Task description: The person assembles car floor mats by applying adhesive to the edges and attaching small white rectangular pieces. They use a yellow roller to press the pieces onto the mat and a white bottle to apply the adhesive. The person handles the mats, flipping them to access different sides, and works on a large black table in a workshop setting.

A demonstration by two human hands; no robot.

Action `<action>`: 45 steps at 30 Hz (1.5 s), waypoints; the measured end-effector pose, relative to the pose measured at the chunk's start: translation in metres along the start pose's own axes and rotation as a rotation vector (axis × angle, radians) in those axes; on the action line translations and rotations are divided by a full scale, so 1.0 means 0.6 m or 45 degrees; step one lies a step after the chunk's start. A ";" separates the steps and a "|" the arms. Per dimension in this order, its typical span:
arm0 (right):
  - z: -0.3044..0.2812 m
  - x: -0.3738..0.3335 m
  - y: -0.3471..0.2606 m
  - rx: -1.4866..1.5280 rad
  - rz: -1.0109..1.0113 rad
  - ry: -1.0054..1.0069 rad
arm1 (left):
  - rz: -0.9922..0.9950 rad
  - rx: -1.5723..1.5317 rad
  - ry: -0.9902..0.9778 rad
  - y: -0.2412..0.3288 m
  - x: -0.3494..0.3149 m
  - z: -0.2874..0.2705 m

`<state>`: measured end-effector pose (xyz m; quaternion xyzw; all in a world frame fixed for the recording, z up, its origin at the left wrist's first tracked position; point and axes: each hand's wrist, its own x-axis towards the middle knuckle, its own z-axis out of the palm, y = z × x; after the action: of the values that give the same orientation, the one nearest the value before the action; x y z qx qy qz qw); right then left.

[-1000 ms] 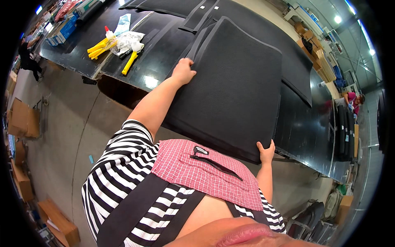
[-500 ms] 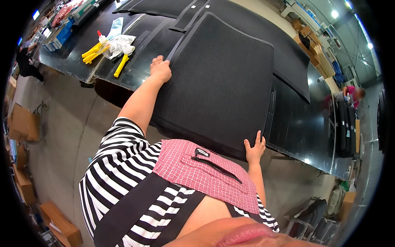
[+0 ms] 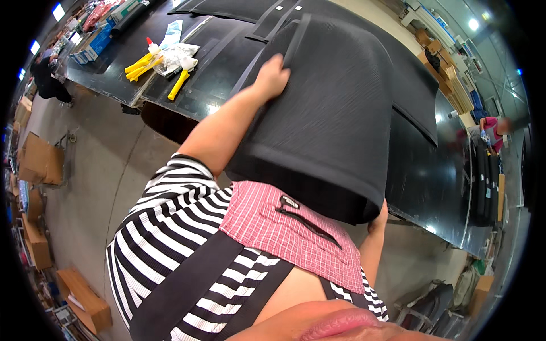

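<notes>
A large black textured mat (image 3: 330, 113) lies over the near side of the dark work table, its near end hanging past the edge and curling downward. At the mat's left side my left hand (image 3: 274, 77) is closed on the lifted edge, which folds over in a strip beyond the knuckles. My right hand (image 3: 378, 219) holds the near right corner from below; its fingertips are hidden behind the mat. More black sheets (image 3: 418, 94) lie flat beneath and beyond it.
Left on the glossy table (image 3: 426, 176) lie yellow-handled tools (image 3: 179, 85), a red-tipped bottle (image 3: 151, 45) and a clear plastic bag (image 3: 176, 59). One person (image 3: 493, 133) stands at the far right, another (image 3: 48, 82) at the far left. Cardboard boxes (image 3: 42, 162) stand on the floor.
My left hand has moved right and away from me, folding the mat's left edge inward. My right hand has gone from resting on the near edge to holding the corner from below.
</notes>
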<state>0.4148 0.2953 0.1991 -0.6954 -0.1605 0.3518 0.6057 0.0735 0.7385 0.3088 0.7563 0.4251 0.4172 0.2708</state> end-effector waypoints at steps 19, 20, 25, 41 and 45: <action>0.315 -0.057 -0.022 -1.694 -1.023 -0.414 | -0.390 0.458 -0.523 -0.176 -0.110 -0.015; 0.314 -0.061 -0.011 -1.701 -1.015 -0.389 | -0.385 0.478 -0.524 -0.174 -0.109 -0.016; 0.298 -0.057 0.016 -1.691 -1.065 -0.265 | -0.628 -0.036 -0.382 -0.169 -0.099 -0.019; 0.315 -0.068 -0.010 -1.571 -1.032 -0.303 | 0.148 -0.588 -0.622 -0.002 0.321 0.091; 0.305 -0.074 -0.018 -1.535 -0.956 -0.262 | 0.732 0.137 -0.217 0.039 0.292 0.098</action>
<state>0.2607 0.4026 0.2188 -0.7701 -0.6116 0.0335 0.1782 0.1846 0.8763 0.3673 0.8910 0.1909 0.3888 0.1359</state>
